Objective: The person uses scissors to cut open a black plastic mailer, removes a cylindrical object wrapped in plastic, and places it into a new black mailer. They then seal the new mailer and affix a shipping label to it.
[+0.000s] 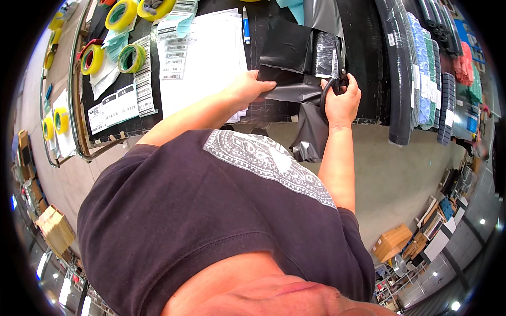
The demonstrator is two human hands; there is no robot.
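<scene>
My right hand [342, 105] is closed around the handles of black scissors [328, 94], whose blades point away from me beside the black plastic film. A strip of black plastic film [295, 92] stretches between my hands, and its near end hangs over the table's front edge. My left hand [251, 87] pinches the film's left side between thumb and fingers. Just beyond lies a dark, clear-wrapped package [325, 52] bearing a white label, partly covered by more black film [286, 45].
White paper sheets [205, 58], label strips [143, 79] and a blue pen [246, 26] lie on the black tabletop [363, 68]. Yellow tape rolls [93, 59] sit at the left. Wrapped fabric-like rolls [399, 79] line the right side. Cardboard boxes [392, 242] stand on the floor.
</scene>
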